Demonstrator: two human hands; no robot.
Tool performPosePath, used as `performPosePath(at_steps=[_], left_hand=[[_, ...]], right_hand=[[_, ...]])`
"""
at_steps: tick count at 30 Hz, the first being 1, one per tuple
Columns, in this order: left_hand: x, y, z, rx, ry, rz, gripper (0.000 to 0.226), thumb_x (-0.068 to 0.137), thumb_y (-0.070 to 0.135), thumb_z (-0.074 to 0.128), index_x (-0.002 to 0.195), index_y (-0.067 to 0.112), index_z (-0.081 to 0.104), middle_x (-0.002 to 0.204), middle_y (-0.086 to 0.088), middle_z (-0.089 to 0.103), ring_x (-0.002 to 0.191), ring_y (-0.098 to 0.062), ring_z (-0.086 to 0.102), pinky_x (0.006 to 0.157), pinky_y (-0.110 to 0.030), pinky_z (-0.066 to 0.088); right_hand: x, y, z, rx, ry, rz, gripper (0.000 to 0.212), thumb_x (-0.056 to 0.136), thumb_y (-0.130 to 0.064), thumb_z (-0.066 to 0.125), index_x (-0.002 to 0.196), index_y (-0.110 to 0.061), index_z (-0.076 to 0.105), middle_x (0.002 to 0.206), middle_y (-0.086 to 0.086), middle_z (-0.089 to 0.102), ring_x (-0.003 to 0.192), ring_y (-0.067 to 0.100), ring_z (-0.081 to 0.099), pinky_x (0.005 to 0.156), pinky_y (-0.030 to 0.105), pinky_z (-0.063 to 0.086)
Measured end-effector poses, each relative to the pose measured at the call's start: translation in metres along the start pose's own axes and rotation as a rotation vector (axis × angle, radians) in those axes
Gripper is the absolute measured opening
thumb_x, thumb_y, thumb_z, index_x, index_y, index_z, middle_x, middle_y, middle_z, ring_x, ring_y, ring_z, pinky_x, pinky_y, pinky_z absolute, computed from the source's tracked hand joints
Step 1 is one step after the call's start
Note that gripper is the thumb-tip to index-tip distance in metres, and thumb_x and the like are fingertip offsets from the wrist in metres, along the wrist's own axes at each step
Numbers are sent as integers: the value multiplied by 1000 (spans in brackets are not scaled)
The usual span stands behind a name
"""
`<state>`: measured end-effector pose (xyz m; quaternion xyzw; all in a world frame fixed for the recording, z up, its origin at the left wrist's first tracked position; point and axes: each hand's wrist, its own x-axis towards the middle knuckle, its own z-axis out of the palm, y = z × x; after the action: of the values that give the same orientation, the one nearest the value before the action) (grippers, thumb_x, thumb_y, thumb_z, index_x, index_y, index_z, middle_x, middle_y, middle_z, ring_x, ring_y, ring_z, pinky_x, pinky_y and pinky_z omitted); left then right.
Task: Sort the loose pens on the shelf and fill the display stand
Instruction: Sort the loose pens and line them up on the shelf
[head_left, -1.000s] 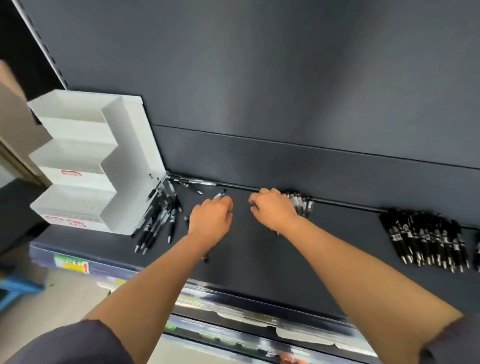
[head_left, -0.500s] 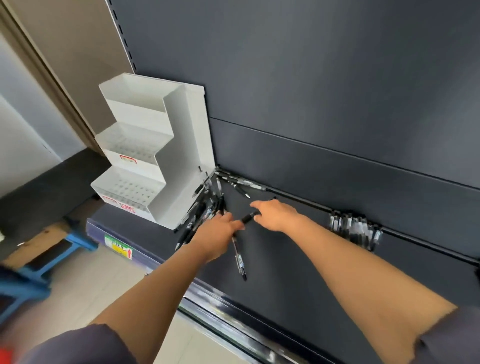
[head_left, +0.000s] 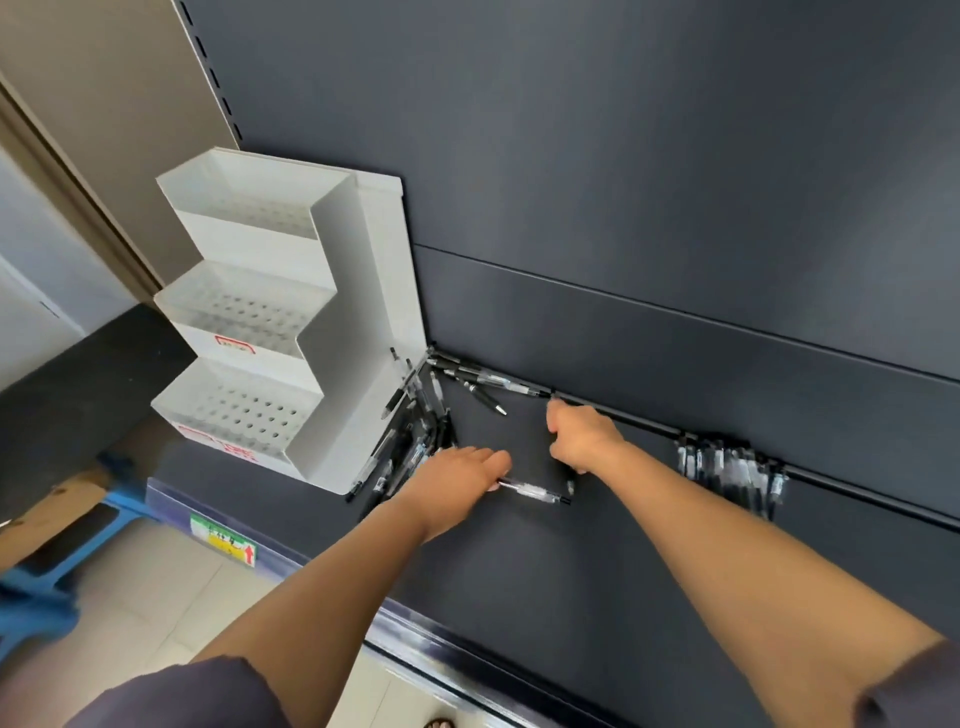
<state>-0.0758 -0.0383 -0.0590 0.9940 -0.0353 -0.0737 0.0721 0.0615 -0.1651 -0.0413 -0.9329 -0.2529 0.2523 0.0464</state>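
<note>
Lays left hand (head_left: 457, 483) over the end of a clear-barrelled plastic pen (head_left: 532, 491) on the dark shelf (head_left: 519, 571); grip impossible to tell. Curls right hand (head_left: 584, 439) round a slim black pen (head_left: 570, 486) near the white stepped stand (head_left: 353, 364).

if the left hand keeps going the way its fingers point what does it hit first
Most likely the right hand, fisted just beyond the left hand's fingers; the clear pen at its fingertips lies slightly to the side. Depth is unclear.

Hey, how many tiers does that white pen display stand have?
3, stepped like stairs: the top tier at the back, the middle tier below it, the bottom tier in front. None looks hidden.
</note>
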Motion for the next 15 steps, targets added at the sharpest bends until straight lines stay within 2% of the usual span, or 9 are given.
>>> performPosePath(at_steps=[3,6,7,8,9,11,13,15], left_hand=[[-6,-21,-9,-327,102,-92,18,92,4,39,106,16,42,99,-1,50,90,-24,50,76,-35,40],[-12,-42,-15,-582,227,-245,37,87,-3,35,113,22,41,91,7,43,74,-6,46,65,-23,37],[-12,-48,-16,-652,278,-298,42,87,-5,33,117,23,41,89,8,43,69,-2,44,61,-16,35],[-10,-54,-18,-701,328,-344,43,87,-5,32,119,21,41,88,6,46,68,-2,43,57,-14,34],[-7,-59,-18,-732,371,-389,41,89,-4,32,122,18,41,90,2,49,68,-4,44,57,-16,33],[-1,-69,-19,-793,414,-496,37,92,-1,33,125,14,39,97,-5,53,71,-12,47,62,-23,32],[3,-78,-19,-836,393,-582,31,94,4,37,124,11,41,99,-9,56,75,-18,49,66,-27,32],[2,-86,-16,-838,340,-621,25,94,8,40,119,12,43,94,-10,57,77,-21,49,66,-27,32]], right_hand=[[4,-8,-5,119,63,-57,65,85,-6,54,141,-23,26,103,13,59,94,33,60,76,37,51],[6,-30,-4,184,79,-108,90,83,-2,51,150,-34,0,80,5,54,77,28,59,71,38,51],[8,-38,-2,206,78,-102,88,84,-2,50,150,-32,0,82,6,55,77,28,59,70,39,50],[11,-46,-1,230,78,-93,79,86,-3,49,150,-25,9,91,10,58,82,29,60,73,39,50],[13,-53,1,257,75,-84,63,87,-4,47,145,-17,26,102,14,59,89,31,60,78,39,51],[17,-66,4,283,70,-64,31,88,-6,47,119,-5,51,110,16,57,96,32,58,83,38,51],[22,-79,7,280,78,-62,16,89,-7,48,103,-4,56,109,16,59,96,31,55,78,33,45],[28,-93,9,274,105,-45,5,90,-9,48,93,-8,51,105,16,58,89,29,52,70,29,39]])
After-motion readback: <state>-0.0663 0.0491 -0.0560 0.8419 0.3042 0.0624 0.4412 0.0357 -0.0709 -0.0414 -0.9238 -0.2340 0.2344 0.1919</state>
